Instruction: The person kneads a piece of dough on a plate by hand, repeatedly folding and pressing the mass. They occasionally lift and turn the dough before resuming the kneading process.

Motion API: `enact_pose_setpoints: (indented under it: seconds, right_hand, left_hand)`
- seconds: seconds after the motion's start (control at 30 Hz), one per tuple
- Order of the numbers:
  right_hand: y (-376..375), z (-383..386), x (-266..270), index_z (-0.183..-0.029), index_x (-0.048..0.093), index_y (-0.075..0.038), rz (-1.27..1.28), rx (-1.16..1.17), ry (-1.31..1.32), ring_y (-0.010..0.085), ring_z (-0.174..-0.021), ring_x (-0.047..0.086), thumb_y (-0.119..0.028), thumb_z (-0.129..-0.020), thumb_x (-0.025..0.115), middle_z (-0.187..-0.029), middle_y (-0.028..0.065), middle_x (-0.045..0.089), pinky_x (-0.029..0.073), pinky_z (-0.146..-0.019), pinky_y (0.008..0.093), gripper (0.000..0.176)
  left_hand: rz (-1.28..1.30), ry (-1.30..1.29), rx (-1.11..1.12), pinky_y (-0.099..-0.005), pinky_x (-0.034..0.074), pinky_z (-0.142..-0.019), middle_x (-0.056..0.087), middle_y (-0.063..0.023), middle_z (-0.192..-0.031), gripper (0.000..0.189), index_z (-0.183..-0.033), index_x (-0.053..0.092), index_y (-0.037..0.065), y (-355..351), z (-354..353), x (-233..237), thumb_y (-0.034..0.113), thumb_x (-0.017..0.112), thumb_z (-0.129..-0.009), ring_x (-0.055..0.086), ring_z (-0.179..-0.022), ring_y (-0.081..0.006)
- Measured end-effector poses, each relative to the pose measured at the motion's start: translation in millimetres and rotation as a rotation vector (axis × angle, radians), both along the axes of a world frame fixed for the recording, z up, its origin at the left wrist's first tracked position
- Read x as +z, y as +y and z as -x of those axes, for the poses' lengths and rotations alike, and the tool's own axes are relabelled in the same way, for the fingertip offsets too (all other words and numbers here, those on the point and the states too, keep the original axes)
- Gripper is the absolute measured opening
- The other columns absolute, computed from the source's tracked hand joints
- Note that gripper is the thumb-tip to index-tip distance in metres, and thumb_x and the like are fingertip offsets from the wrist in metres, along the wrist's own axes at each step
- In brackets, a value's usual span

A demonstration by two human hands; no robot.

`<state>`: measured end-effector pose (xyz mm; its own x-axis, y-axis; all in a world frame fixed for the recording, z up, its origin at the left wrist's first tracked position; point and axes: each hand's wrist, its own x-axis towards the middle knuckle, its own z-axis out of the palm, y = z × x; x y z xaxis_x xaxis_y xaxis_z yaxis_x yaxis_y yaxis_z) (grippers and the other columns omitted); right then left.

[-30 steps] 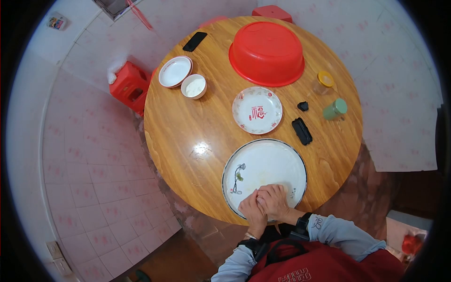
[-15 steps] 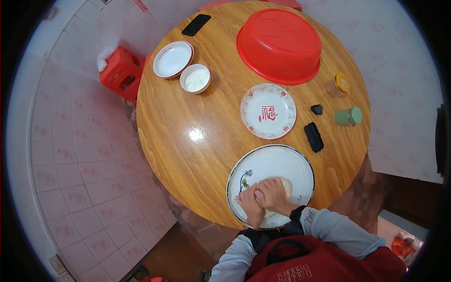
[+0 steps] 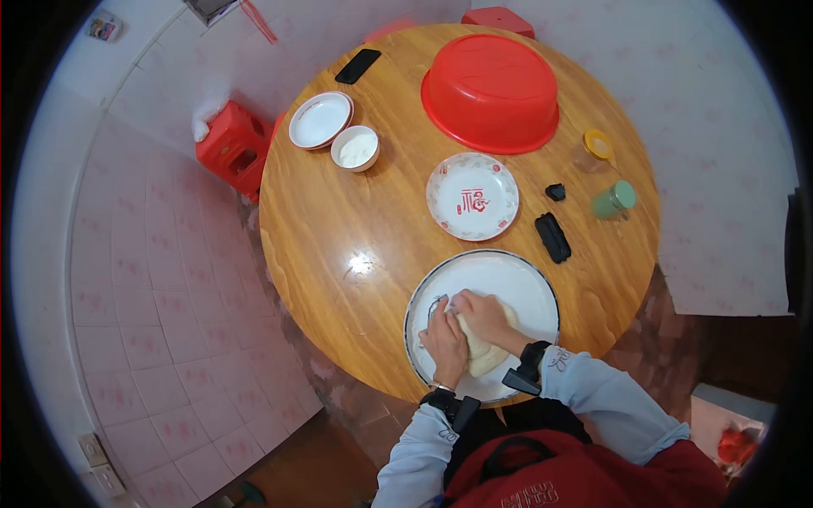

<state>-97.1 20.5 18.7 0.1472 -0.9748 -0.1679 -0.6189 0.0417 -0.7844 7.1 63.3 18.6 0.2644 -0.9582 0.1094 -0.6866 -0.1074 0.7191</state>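
A pale lump of dough (image 3: 484,357) lies in a large white plate (image 3: 533,296) with a dark rim at the near edge of the table. My left hand (image 3: 445,345) is at the dough's left side, fingers curled and pointing away from me. Across the dough's far part rests my right hand (image 3: 481,318), its fingers bent over the far left edge. The two hands' fingertips are close together. Part of the dough is hidden under my hands. Black bands circle both wrists.
Beyond the large plate is a patterned plate (image 3: 472,212). Farther back stand an upturned red basin (image 3: 491,93), a bowl of white powder (image 3: 356,149) and stacked plates (image 3: 320,120). To the right are a black case (image 3: 553,238), a green-lidded jar (image 3: 613,200) and a yellow-lidded jar (image 3: 596,146).
My hands were stacked over the dough and have moved apart, the left now at its side. More of the dough shows. The view has shifted slightly.
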Motion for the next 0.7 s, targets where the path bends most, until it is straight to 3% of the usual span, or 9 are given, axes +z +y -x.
enact_pose_setpoints:
  seconds: [0.03, 0.1, 0.17, 0.23, 0.3, 0.37, 0.43, 0.6, 0.7]
  right_hand:
    - [2.7, 7.0, 2.3, -0.09, 0.063, -0.007, 0.003, -0.005, 0.0, 0.0345, -0.072, 0.065, -0.039, -0.099, 0.043, -0.078, 0.0119, 0.069, 0.046, -0.071, 0.0451, 0.039]
    - [5.1, 24.2, 8.0, -0.092, 0.063, -0.006, -0.179, -0.293, -0.236, 0.0362, -0.075, 0.066, -0.042, -0.101, 0.036, -0.076, 0.0133, 0.068, 0.048, -0.073, 0.0457, 0.046]
    - [4.4, 44.4, 9.3, -0.091, 0.063, -0.007, -0.211, -0.355, -0.302, 0.0353, -0.076, 0.066, -0.043, -0.102, 0.033, -0.075, 0.0147, 0.067, 0.049, -0.073, 0.0455, 0.048]
    - [4.7, 56.1, 38.0, -0.092, 0.062, -0.005, -0.186, -0.277, -0.014, 0.035, -0.074, 0.066, -0.043, -0.102, 0.033, -0.073, 0.0152, 0.067, 0.049, -0.071, 0.0462, 0.049]
    - [17.7, 51.4, 23.9, -0.095, 0.062, -0.006, -0.071, -0.202, 0.127, 0.0326, -0.079, 0.064, -0.038, -0.101, 0.038, -0.079, 0.0128, 0.067, 0.049, -0.073, 0.0443, 0.04]
    - [26.5, 34.3, 29.6, -0.094, 0.061, -0.005, 0.334, 0.0, 0.183, 0.0339, -0.087, 0.059, -0.024, -0.097, 0.047, -0.091, 0.0145, 0.065, 0.047, -0.077, 0.0435, 0.024]
    - [32.3, 24.3, 40.8, -0.098, 0.061, -0.009, 0.255, -0.118, 0.086, 0.03, -0.092, 0.057, -0.024, -0.094, 0.052, -0.096, 0.0111, 0.062, 0.045, -0.08, 0.0436, 0.018]
    - [42.7, 23.2, 39.4, -0.103, 0.059, -0.005, 0.431, -0.138, 0.054, 0.0292, -0.092, 0.059, -0.018, -0.089, 0.06, -0.095, 0.0116, 0.063, 0.041, -0.081, 0.0415, 0.019]
    - [55.5, 20.4, 41.8, -0.106, 0.06, -0.006, 0.508, -0.072, 0.074, 0.0281, -0.092, 0.059, -0.017, -0.087, 0.062, -0.095, 0.0108, 0.062, 0.04, -0.083, 0.0418, 0.022]
  left_hand:
    - [0.003, 0.0, -0.005, -0.0419, 0.035, -0.081, 0.067, -0.008, -0.097, 0.03, -0.125, 0.058, 0.009, -0.1, 4.0, 8.0, 0.021, 0.049, -0.099, 0.06, -0.088, -0.027]
    - [0.163, -0.131, -0.246, -0.0398, 0.036, -0.083, 0.065, -0.006, -0.093, 0.03, -0.124, 0.06, 0.009, -4.9, 13.7, 31.8, 0.015, 0.054, -0.095, 0.059, -0.085, -0.024]
    - [0.197, -0.131, -0.329, -0.0391, 0.037, -0.083, 0.062, -0.0045, -0.088, 0.03, -0.122, 0.061, 0.008, -8.4, 23.7, 46.5, 0.011, 0.058, -0.092, 0.058, -0.083, -0.0223]
    - [0.221, 0.023, -0.465, -0.0388, 0.038, -0.085, 0.061, -0.0056, -0.085, 0.031, -0.122, 0.061, 0.007, -8.0, 29.9, 50.0, 0.012, 0.058, -0.092, 0.058, -0.082, -0.0225]
    - [0.171, 0.043, -0.443, -0.0382, 0.041, -0.081, 0.061, -0.0081, -0.082, 0.03, -0.121, 0.061, 0.006, -3.7, 29.9, 50.0, 0.011, 0.058, -0.091, 0.058, -0.082, -0.0237]
    - [-0.015, 0.157, -0.08, -0.039, 0.043, -0.078, 0.062, -0.0098, -0.083, 0.029, -0.12, 0.061, 0.005, -1.9, 31.2, 51.0, 0.009, 0.056, -0.091, 0.059, -0.083, -0.0269]
    - [-0.109, 0.199, -0.055, -0.0406, 0.045, -0.074, 0.064, -0.0129, -0.088, 0.028, -0.12, 0.06, 0.003, -4.5, 31.0, 56.7, 0.007, 0.055, -0.092, 0.06, -0.083, -0.029]
    - [0.181, -0.067, -0.05, -0.0417, 0.04, -0.091, 0.06, -0.0183, -0.108, 0.028, -0.12, 0.059, 0.002, 8.9, 32.9, 46.0, 0.002, 0.05, -0.093, 0.055, -0.101, -0.0324]
    - [0.213, 0.026, -0.018, -0.0446, 0.035, -0.098, 0.058, -0.016, -0.115, 0.028, -0.121, 0.057, 0.002, 33.0, 27.5, 25.3, 0.002, 0.049, -0.094, 0.05, -0.109, -0.0339]
